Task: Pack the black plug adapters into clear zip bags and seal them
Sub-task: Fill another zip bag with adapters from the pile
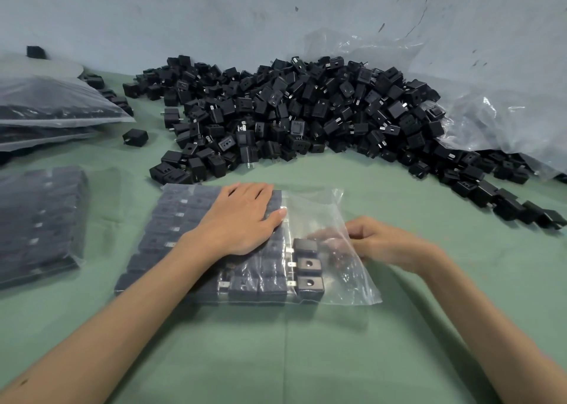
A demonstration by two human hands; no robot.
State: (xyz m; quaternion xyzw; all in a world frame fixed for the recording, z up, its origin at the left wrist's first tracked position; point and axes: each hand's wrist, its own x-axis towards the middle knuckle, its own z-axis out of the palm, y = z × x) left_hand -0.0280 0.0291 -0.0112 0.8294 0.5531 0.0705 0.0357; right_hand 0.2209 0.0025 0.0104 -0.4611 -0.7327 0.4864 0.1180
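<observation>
WORKER PACKS ADAPTERS: A person fills a clear zip bag w/ black plug adapters on a green-covered table, front and centre of the head view. The left hand lies open, fingers straight, pressing flat on the packed rows thru the plastic. The right hand is at the bag's mouth, fingers curled and reaching under the top film. Blur and plastic hide them, so whether it grips an adapter or only the film can't be told.

The bag lies flat, its long axis running left to right across the view. The closed end is at left, the open mouth at right toward the right hand. Three adapters in the part-filled last column sit socket face up, metal prongs pointing left at the rows already in.

The step in hand looks to be completing that column. To do it well:
- Hold the left palm down so the rows don't shift.
- Slide each adapter in prongs-first, same way round, snug vs. its neighbour.
- Leave the zip strip free of folds for sealing.

Loose adapters are heaped behind; filled bags lie at left.
</observation>
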